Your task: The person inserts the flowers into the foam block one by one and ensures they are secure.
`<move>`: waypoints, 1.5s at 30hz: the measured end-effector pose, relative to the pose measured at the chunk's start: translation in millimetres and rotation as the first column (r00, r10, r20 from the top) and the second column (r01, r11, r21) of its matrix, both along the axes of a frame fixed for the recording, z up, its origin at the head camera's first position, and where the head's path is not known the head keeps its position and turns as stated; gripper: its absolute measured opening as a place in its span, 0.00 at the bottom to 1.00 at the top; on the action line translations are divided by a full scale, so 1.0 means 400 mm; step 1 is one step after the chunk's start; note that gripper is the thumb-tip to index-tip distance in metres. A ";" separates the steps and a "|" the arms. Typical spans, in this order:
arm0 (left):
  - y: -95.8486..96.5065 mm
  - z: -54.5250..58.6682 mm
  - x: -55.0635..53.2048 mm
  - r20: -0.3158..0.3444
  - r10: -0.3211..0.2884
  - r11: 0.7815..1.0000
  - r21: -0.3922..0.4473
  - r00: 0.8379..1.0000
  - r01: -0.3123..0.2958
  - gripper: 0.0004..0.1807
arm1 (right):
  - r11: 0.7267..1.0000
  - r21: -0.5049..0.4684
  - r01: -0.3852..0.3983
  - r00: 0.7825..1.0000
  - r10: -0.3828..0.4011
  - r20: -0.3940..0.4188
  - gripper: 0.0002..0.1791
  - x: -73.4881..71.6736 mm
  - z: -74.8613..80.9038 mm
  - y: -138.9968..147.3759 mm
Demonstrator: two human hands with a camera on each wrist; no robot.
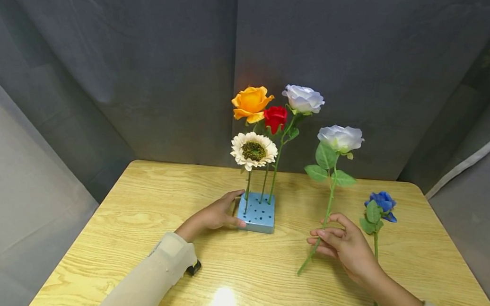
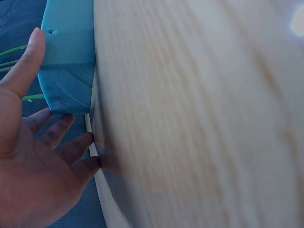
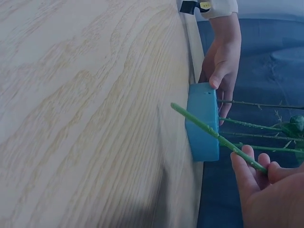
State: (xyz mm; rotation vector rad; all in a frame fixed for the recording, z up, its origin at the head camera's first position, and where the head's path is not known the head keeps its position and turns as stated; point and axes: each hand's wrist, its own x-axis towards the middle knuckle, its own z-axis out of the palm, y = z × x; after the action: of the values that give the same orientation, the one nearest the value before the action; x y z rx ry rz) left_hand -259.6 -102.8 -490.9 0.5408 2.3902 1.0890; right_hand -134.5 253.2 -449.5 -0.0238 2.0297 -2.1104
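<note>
My right hand (image 1: 347, 248) pinches the green stem of a white artificial rose (image 1: 341, 138) between thumb and fingers. The rose is upright and slightly tilted, and the stem's lower end (image 3: 190, 118) sticks out below the hand, to the right of a blue foam block (image 1: 260, 227). My left hand (image 1: 217, 213) grips that block at its left side, the thumb on the front face and the other fingers along the side and back corner. Standing in the block's holes are an orange rose (image 1: 250, 103), a red rose (image 1: 275, 118), another white rose (image 1: 303, 99) and a cream sunflower (image 1: 253, 151).
On the right of the wooden table (image 1: 139, 202) lies a blue rose (image 1: 381, 204), its stem partly behind my right wrist. A small black object (image 1: 194, 268) sits at my left sleeve. Grey curtains (image 1: 148, 70) hang behind and beside the table.
</note>
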 end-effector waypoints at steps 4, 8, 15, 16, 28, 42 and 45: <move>0.000 0.000 0.002 0.000 0.001 1.000 -0.004 1.000 -0.001 0.61 | 1.000 0.029 0.004 1.000 -0.003 -0.026 0.13 0.001 0.007 -0.009; 0.001 0.000 0.003 0.001 0.003 1.000 -0.001 1.000 -0.003 0.61 | 0.997 0.071 0.011 0.999 -0.008 -0.051 0.14 -0.002 0.011 -0.019; 0.001 -0.004 0.002 0.001 0.003 1.000 -0.002 1.000 -0.003 0.61 | 0.997 0.074 0.013 0.997 -0.007 -0.081 0.17 -0.008 0.023 -0.034; 0.001 -0.005 0.002 0.000 0.004 1.000 -0.001 1.000 -0.004 0.61 | 0.997 0.073 0.016 0.996 -0.009 -0.087 0.18 -0.009 0.026 -0.036; -0.001 -0.009 0.000 -0.005 -0.002 1.000 0.009 1.000 0.002 0.62 | 0.999 0.040 0.029 0.983 -0.021 -0.182 0.20 -0.020 0.054 -0.080; -0.002 -0.002 -0.001 -0.002 -0.002 1.000 0.008 1.000 0.002 0.61 | 0.999 -0.017 0.033 0.968 -0.036 -0.248 0.15 -0.063 0.079 -0.136; -0.002 -0.003 -0.001 0.005 -0.003 1.000 0.017 1.000 0.003 0.60 | 0.999 -0.021 0.044 0.967 -0.048 -0.252 0.14 -0.075 0.080 -0.153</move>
State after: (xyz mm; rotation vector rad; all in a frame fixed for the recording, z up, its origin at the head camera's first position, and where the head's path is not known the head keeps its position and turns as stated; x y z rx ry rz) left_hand -260.1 -103.6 -492.2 0.5471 2.3776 1.1086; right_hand -164.4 192.2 -417.6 -0.2634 2.1716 -2.2511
